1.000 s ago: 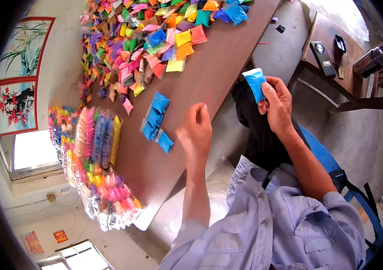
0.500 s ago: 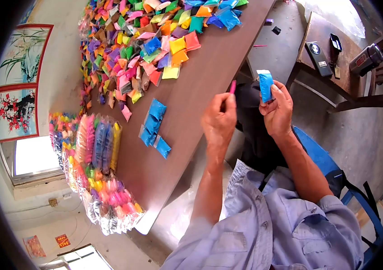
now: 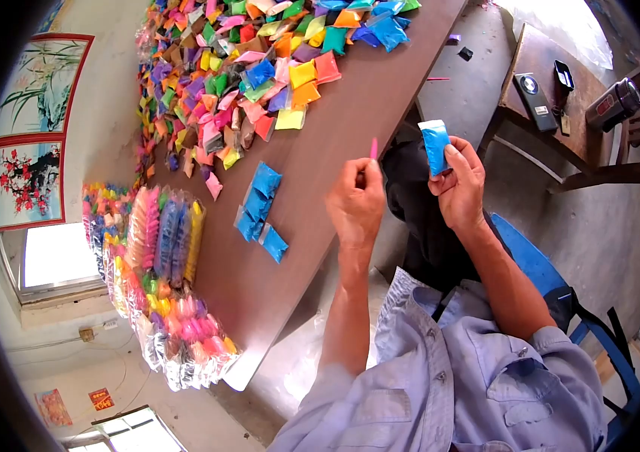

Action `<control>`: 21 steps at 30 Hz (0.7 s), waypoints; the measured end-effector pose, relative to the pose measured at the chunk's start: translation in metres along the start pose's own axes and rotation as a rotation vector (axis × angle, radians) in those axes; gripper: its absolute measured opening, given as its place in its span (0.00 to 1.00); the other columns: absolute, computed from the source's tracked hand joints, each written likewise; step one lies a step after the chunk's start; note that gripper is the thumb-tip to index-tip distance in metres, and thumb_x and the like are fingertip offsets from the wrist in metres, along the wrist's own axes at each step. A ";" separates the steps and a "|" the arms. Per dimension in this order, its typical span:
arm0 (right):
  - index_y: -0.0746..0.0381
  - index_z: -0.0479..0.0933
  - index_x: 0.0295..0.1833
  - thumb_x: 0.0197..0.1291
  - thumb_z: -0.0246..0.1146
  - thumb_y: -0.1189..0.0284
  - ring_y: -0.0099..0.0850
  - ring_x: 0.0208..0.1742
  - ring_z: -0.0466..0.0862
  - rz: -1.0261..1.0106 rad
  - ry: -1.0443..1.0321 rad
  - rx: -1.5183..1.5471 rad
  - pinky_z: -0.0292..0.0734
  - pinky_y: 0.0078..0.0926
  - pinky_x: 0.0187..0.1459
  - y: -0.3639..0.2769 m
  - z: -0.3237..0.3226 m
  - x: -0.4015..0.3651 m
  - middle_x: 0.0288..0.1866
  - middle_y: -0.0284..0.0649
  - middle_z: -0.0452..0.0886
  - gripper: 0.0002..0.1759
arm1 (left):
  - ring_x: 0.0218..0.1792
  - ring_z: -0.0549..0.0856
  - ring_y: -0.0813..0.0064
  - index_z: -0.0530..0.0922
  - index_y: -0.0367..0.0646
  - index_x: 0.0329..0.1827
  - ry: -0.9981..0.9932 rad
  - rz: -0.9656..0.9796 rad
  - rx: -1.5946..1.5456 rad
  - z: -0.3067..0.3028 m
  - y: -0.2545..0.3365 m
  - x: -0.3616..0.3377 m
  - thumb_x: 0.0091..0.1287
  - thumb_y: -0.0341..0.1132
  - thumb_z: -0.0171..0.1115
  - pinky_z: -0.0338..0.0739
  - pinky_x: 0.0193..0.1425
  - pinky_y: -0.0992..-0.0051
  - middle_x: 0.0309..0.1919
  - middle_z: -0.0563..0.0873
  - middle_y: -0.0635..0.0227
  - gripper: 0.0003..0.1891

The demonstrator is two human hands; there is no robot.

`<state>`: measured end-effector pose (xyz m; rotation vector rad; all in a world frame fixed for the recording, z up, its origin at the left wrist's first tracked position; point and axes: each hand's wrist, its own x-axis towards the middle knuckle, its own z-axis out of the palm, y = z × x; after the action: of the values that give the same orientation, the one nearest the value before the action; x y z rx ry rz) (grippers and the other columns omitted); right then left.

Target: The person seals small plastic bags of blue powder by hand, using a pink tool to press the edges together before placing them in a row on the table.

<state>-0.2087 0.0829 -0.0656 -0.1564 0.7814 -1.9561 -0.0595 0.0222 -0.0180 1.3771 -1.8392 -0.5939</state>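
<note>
My left hand (image 3: 355, 197) is closed around a thin pink stick (image 3: 373, 148), whose tip points up out of the fist. In my right hand (image 3: 460, 181) a small blue packet (image 3: 435, 151) with a clear, pale upper end is pinched between thumb and fingers, held upright over my lap. The two hands are apart. Several similar blue packets (image 3: 261, 192) lie together on the brown table (image 3: 312, 166) to the left of my left hand, with one packet (image 3: 273, 242) at their lower end.
A big heap of coloured packets (image 3: 237, 83) covers the table's far part. Bagged bundles of coloured pieces (image 3: 173, 241) stand along its left end. At right, a wooden stool (image 3: 523, 53) bears a dark phone-like device (image 3: 535, 102), a black case (image 3: 563, 75) and a flask (image 3: 612, 104).
My left hand has shifted a little to the left with the pink stick. The blue packet in my right hand has moved slightly left and now leans left.
</note>
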 end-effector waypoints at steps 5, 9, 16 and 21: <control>0.63 0.77 0.62 0.82 0.62 0.66 0.19 0.29 0.81 0.009 -0.002 0.003 0.74 0.19 0.26 0.002 -0.001 0.004 0.36 0.32 0.83 0.13 | 0.25 0.89 0.67 0.88 0.41 0.42 -0.046 0.090 0.165 -0.003 -0.017 -0.003 0.75 0.35 0.73 0.81 0.31 0.67 0.26 0.89 0.59 0.06; 0.65 0.77 0.61 0.81 0.64 0.69 0.18 0.29 0.81 -0.029 -0.057 -0.125 0.75 0.18 0.27 0.001 0.003 0.000 0.37 0.33 0.83 0.13 | 0.26 0.88 0.76 0.88 0.38 0.42 -0.190 0.060 0.089 -0.008 0.000 -0.015 0.74 0.34 0.74 0.80 0.33 0.71 0.25 0.88 0.62 0.08; 0.66 0.80 0.57 0.76 0.68 0.73 0.16 0.30 0.80 -0.147 -0.215 -0.674 0.75 0.18 0.30 0.015 0.029 -0.015 0.34 0.31 0.83 0.11 | 0.29 0.88 0.77 0.90 0.41 0.45 0.264 -0.023 0.218 -0.093 -0.044 -0.065 0.76 0.35 0.73 0.82 0.35 0.72 0.28 0.90 0.67 0.06; 0.66 0.79 0.54 0.69 0.73 0.69 0.38 0.33 0.92 -0.187 -0.516 -1.032 0.86 0.34 0.39 0.036 0.075 -0.030 0.37 0.49 0.90 0.16 | 0.30 0.86 0.80 0.90 0.40 0.44 0.556 -0.276 0.285 -0.188 -0.112 -0.091 0.77 0.33 0.71 0.80 0.36 0.77 0.32 0.91 0.70 0.06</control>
<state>-0.1348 0.0621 -0.0214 -1.3193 1.3638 -1.3829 0.1683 0.0862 -0.0122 1.7853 -1.3254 -0.0553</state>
